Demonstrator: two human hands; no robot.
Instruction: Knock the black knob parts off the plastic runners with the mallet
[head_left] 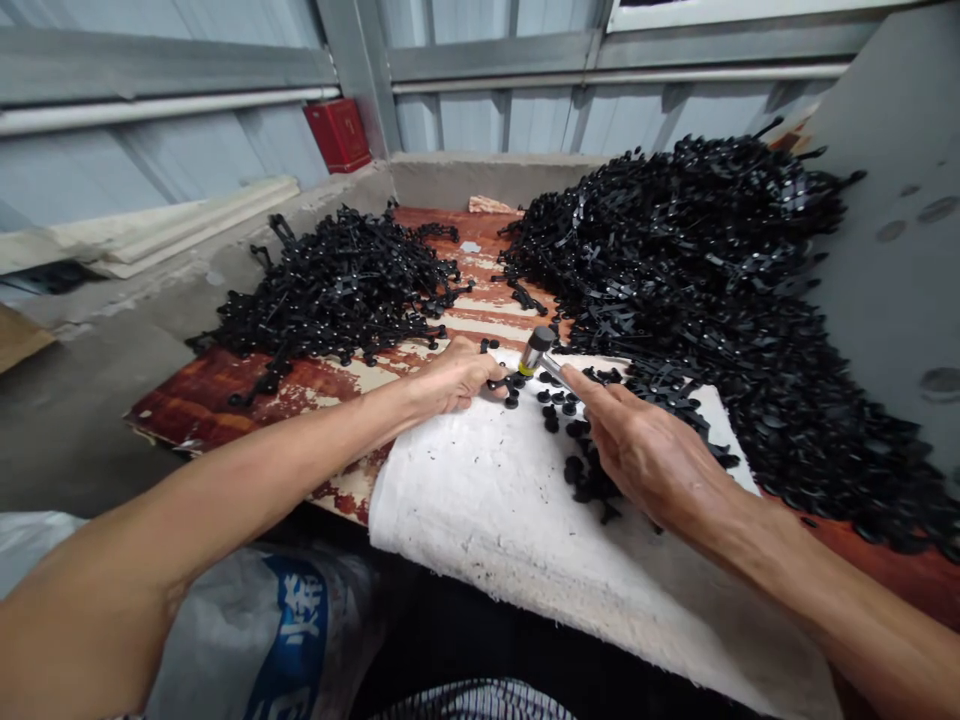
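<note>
My right hand (637, 440) is wrapped round the handle of a small mallet (537, 350) with a black face on top and a yellow ring at the lower end of its metal head. The mallet head is right beside my left hand (463, 375), low over the white cloth (465, 490). My left hand is closed, pinching a small black plastic part (504, 382) at the cloth's far edge. Loose black round pieces (555, 405) lie on the cloth between the hands and partly under my right hand. Whether the mallet touches the part, I cannot tell.
A heap of long black parts (337, 285) lies at the left of the worn red-brown board (292, 395). A larger black heap (675, 240) fills the right, against a grey panel (900, 220). A red box (337, 135) stands in the back corner. Below left is a printed bag (247, 630).
</note>
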